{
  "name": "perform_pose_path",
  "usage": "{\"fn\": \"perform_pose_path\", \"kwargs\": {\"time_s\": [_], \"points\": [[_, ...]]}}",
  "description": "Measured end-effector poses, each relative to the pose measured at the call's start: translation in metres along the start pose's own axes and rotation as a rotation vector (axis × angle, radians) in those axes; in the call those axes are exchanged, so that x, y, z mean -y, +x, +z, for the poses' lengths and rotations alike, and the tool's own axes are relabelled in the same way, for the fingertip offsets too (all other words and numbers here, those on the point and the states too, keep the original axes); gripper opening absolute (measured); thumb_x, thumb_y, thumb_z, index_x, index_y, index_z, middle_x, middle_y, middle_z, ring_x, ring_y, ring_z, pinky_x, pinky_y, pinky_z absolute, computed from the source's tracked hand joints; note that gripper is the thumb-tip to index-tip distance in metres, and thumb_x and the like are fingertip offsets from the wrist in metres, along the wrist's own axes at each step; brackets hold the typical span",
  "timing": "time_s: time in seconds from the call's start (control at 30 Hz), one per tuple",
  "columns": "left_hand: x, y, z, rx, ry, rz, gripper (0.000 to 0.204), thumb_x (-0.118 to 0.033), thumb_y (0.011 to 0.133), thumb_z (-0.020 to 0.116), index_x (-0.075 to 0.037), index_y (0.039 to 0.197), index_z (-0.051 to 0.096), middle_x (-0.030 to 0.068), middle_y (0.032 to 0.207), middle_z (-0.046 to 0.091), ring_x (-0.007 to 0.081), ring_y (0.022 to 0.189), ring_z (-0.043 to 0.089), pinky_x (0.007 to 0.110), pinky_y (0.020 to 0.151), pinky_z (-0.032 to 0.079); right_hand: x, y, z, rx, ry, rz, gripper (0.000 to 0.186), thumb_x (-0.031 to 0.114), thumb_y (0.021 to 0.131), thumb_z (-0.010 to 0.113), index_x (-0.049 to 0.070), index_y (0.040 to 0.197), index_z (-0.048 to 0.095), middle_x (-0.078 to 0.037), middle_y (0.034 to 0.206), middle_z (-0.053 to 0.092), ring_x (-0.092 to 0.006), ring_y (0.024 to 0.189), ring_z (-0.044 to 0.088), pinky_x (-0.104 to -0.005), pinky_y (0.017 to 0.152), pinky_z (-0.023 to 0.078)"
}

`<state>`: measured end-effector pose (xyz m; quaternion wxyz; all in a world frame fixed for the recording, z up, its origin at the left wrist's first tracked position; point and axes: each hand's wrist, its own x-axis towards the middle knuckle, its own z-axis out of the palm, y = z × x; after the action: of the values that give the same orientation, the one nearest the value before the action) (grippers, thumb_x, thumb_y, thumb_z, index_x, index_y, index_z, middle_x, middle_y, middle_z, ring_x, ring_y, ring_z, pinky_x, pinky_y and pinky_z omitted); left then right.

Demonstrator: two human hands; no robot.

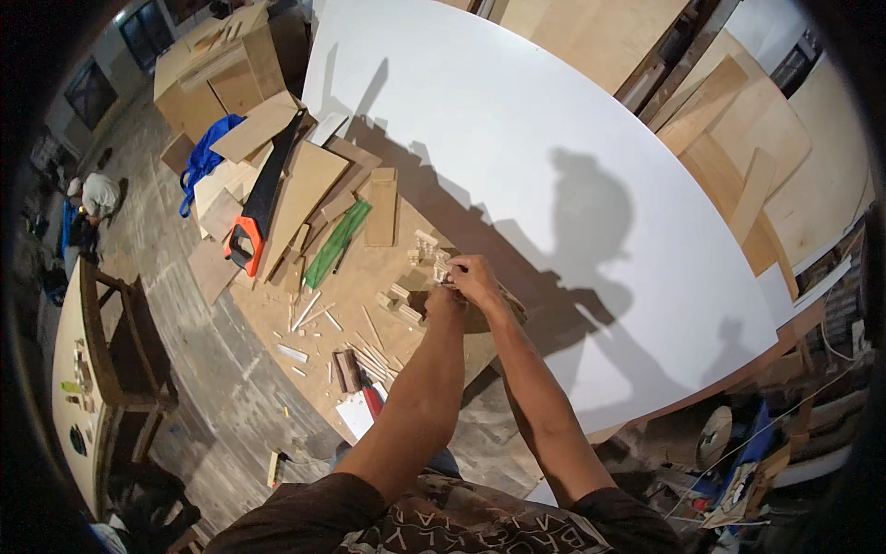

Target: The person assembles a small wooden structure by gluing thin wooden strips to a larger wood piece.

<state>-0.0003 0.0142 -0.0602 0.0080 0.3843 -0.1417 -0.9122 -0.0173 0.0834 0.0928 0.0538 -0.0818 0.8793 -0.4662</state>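
Observation:
My two hands come together over the workbench (277,309), among small structures built of light wooden pieces. My right hand (473,279) is closed in a pinch at the edge of a little wooden stick assembly (426,251); whatever lies between its fingertips is too small to name. Just below and to the left, my left hand (445,303) is also closed, its fingers mostly hidden, beside a second small wooden block assembly (399,303). Thin wooden sticks (371,358) and offcuts lie scattered by my left forearm.
A handsaw (247,242) with an orange handle rests on stacked wood scraps (309,198) at the left, near a blue cloth (205,162). A green strip (337,245) and a red-handled tool (372,401) lie on the bench. A large white panel (517,120) spans the right.

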Motion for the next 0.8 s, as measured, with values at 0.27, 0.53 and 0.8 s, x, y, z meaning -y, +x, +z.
{"fn": "perform_pose_path", "kwargs": {"time_s": [0.27, 0.53, 0.8], "points": [[-0.015, -0.051, 0.048, -0.238, 0.031, -0.118, 0.042, -0.025, 0.092, 0.06, -0.008, 0.13, 0.054, 0.0103, 0.117, 0.063, 0.0259, 0.104, 0.065, 0.042, 0.082, 0.056, -0.016, 0.002, -0.004, -0.029, -0.042, 0.01, 0.018, 0.01, 0.088, 0.062, -0.001, 0.097, 0.073, -0.013, 0.08, 0.073, -0.0197, 0.072, 0.069, -0.033, 0.071, 0.053], [-0.017, -0.04, 0.036, -0.287, 0.11, -0.085, 0.042, -0.035, 0.095, 0.062, -0.004, 0.122, 0.057, 0.0109, 0.107, 0.063, 0.0246, 0.091, 0.064, 0.04, 0.076, 0.054, 0.005, 0.0, -0.005, 0.038, -0.014, 0.028, 0.019, 0.011, 0.089, 0.06, 0.0, 0.096, 0.074, -0.012, 0.078, 0.072, -0.0193, 0.071, 0.068, -0.033, 0.07, 0.053], [-0.014, -0.045, 0.043, -0.281, 0.174, -0.082, 0.048, -0.039, 0.095, 0.061, -0.003, 0.126, 0.056, 0.0117, 0.113, 0.061, 0.025, 0.096, 0.064, 0.039, 0.078, 0.054, -0.002, 0.001, -0.007, 0.012, -0.049, 0.031, 0.019, 0.007, 0.086, 0.063, 0.001, 0.1, 0.074, -0.018, 0.089, 0.073, -0.0278, 0.081, 0.071, -0.0387, 0.079, 0.054]]}}
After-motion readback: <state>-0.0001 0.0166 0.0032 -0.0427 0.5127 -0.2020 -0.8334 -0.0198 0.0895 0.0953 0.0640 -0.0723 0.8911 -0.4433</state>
